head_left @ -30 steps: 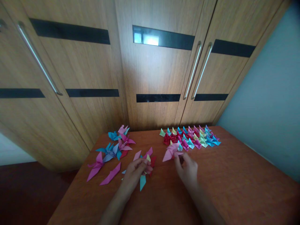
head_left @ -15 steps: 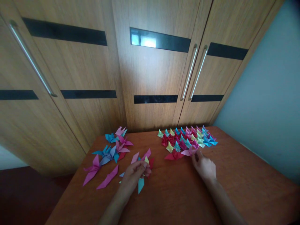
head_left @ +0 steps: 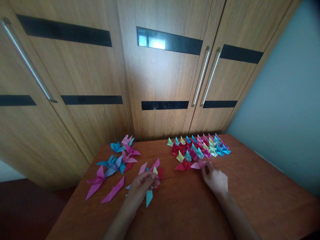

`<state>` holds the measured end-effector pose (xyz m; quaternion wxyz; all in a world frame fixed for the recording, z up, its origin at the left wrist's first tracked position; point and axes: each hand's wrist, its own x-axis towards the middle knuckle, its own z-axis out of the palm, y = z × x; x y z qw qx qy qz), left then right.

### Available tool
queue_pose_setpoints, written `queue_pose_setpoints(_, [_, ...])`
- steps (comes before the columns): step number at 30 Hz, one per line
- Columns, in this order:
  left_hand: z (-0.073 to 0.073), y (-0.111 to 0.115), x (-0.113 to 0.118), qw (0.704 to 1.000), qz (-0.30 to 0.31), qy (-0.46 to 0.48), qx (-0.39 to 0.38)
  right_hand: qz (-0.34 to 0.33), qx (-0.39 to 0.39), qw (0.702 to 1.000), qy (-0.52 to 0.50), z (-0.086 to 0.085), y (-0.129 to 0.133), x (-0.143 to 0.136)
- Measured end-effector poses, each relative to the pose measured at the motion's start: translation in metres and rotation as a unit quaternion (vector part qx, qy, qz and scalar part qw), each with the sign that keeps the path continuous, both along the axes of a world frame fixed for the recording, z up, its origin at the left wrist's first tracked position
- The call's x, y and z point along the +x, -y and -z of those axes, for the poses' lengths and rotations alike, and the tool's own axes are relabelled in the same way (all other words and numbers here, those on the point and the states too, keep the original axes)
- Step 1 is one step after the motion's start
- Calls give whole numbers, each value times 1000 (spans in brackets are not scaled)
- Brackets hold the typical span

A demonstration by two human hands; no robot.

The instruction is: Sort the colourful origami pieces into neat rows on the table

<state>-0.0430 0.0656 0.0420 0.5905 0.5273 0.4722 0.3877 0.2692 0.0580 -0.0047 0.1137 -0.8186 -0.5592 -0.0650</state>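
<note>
Head view: right hand [head_left: 215, 177] pinches pink origami [head_left: 197, 165] lying leftward; left hand [head_left: 145, 183] grip unclear.

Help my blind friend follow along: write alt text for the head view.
The right hand holds a pink origami piece beside a red one, near colourful rows; the left hand partly hides a looser cluster.

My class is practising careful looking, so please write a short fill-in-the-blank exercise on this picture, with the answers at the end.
1. The right hand touches a ____ paper piece.
2. Just left of it, the neighbouring piece is ____.
3. The neat rows stand nearer the ____ hand than the left hand.
4. The bands across the cabinet doors are ____.
Missing words: pink; red; right; black.
</note>
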Motion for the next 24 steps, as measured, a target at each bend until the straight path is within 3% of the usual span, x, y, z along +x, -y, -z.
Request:
queue_pose_setpoints(18, [1,0,-2,1000,13,-9,2,-12,-13,999,-39,2,15,-2])
queue_pose_setpoints(24, [-1,0,-2,1000,12,-11,0,28,61,996,-52,-9,11,9])
